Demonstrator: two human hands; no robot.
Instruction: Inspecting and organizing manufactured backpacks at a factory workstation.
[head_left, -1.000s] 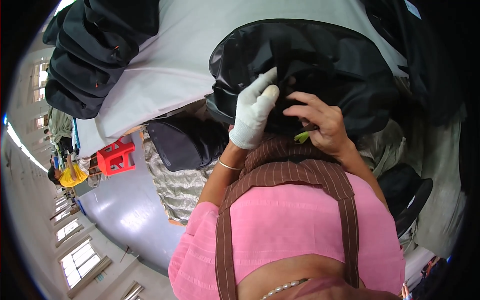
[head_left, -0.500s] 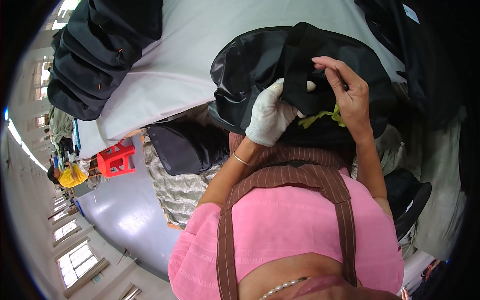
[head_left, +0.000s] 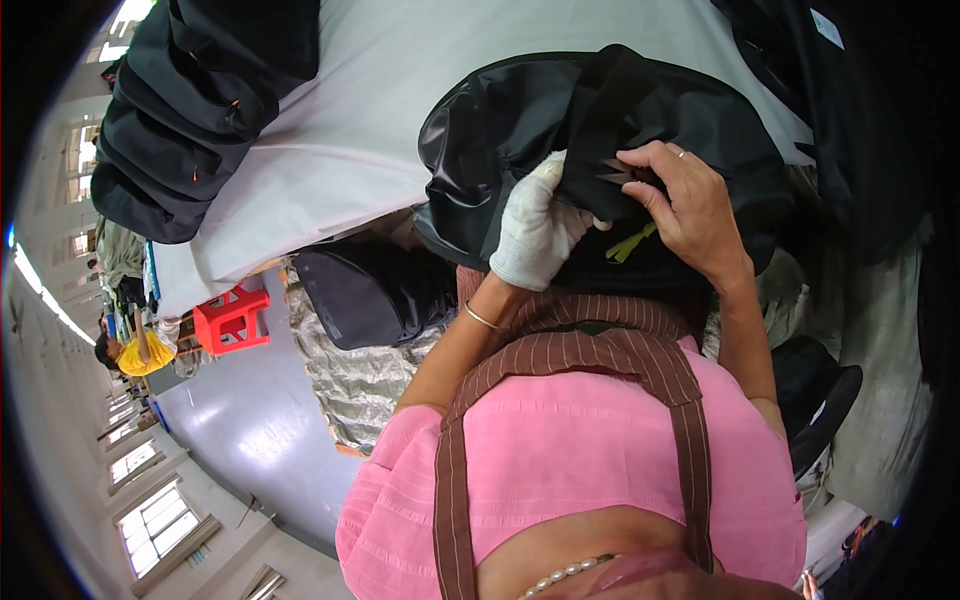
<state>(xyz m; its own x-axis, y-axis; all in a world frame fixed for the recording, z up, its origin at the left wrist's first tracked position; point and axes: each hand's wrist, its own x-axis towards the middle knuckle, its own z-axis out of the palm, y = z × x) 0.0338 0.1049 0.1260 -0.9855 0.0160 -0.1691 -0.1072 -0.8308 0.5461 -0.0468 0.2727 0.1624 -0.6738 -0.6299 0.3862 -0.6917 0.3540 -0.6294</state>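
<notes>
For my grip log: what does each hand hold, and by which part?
The left hand grips the black strap by its lower part; the right hand holds snips by the handle end.

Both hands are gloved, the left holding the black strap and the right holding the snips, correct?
Not quite: the head view shows the right hand bare; only the left hand wears a glove. The left does hold the black strap and the right the snips.
</notes>
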